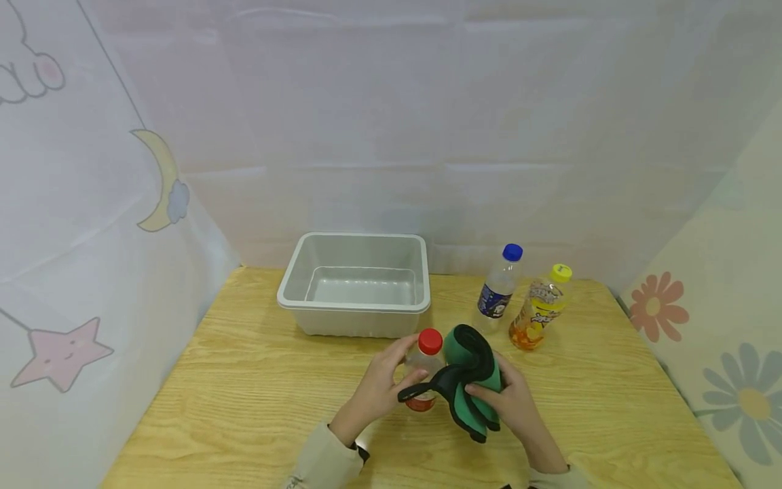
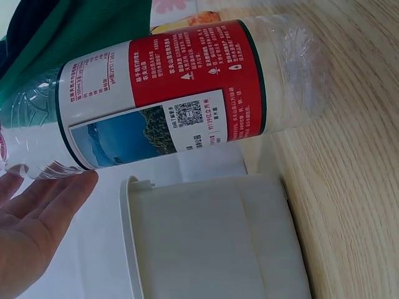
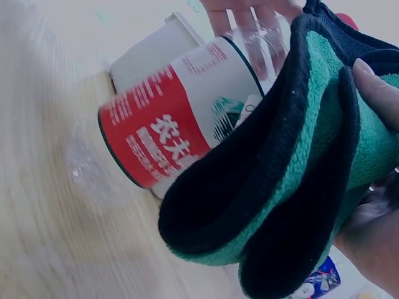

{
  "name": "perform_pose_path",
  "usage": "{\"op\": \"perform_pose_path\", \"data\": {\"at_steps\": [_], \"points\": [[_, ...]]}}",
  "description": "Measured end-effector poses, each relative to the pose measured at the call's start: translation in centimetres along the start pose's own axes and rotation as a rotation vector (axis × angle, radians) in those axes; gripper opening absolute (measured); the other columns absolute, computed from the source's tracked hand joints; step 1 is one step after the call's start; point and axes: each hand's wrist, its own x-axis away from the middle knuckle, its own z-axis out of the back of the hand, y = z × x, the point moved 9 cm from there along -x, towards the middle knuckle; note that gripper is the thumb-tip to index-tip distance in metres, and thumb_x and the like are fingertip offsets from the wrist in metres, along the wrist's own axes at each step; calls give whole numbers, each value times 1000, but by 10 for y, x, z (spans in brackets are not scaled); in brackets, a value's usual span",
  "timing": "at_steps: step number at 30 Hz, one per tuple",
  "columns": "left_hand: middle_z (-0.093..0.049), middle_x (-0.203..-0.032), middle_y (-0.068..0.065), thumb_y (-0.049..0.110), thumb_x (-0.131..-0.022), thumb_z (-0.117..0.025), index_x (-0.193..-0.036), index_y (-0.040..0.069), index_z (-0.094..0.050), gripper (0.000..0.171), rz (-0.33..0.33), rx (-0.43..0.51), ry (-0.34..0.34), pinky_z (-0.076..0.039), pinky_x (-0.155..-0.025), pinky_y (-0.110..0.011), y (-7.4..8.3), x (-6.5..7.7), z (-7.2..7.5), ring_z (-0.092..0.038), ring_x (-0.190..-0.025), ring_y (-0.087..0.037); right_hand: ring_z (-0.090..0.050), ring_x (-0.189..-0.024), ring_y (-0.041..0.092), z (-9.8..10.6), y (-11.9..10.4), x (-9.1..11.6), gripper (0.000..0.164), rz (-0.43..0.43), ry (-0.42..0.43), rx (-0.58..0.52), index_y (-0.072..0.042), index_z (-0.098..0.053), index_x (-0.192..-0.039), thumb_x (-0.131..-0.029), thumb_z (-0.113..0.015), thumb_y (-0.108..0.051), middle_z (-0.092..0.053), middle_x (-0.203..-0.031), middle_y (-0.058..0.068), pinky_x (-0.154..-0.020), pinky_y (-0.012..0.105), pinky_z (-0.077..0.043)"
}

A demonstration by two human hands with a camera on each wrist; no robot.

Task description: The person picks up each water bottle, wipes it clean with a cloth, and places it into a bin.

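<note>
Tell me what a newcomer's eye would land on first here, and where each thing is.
First, probably the black-edged green cloth bunched in the right hand, beside the red-capped plastic bottle that the left hand holds near the table's front. Next, the pale grey plastic bin at the back, left of the bottles. Then the blue-capped bottle and yellow-capped bottle, standing towards the far right.

A pale grey plastic bin (image 1: pixel 354 322) sits near the back of the wooden table (image 1: pixel 214 394). To its right are a blue-capped bottle (image 1: pixel 495 299) and a yellow-capped bottle (image 1: pixel 540 309). Behind hangs a pale backdrop (image 1: pixel 427 136).
</note>
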Motion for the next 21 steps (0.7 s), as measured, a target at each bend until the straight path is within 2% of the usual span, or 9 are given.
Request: {"op": "perform_pose_path", "data": {"at_steps": [4, 7, 14, 21], "points": [[-55, -120, -12, 18, -86, -63, -128, 0, -46, 49, -46, 4, 22, -51, -79, -29, 4, 0, 2, -56, -101, -24, -58, -89, 5, -8, 3, 1, 51, -12, -19, 20, -5, -56, -118, -71, -70, 10, -61, -102, -13, -72, 20, -49], [-55, -119, -12, 18, -87, -63, -128, 0, -46, 48, -57, 9, 25, -51, -78, -30, 4, 0, 3, -57, -97, -25, -58, -89, 5, -11, 4, 1, 51, -14, -38, 22, -5, -56, -119, -72, -70, 9, -61, -103, -13, -72, 21, -49], [-54, -121, -11, 22, -88, -61, -128, 1, -45, 48, -26, 8, 11, -52, -79, -31, 3, 0, 3, -55, -100, -19, -58, -90, 7, -20, 2, -2, 48, 28, -135, -3, -1, -54, -120, -75, -68, 7, -61, -105, -11, -73, 24, -50], [-52, -124, -12, 21, -88, -62, -129, 1, -45, 49, 11, 17, -12, -51, -81, -29, 0, 0, 0, -55, -104, -24, -59, -91, 8, -23, 8, -3, 46, 12, -165, 47, 0, -55, -119, -76, -71, 0, -62, -106, 1, -74, 25, -51]]}}
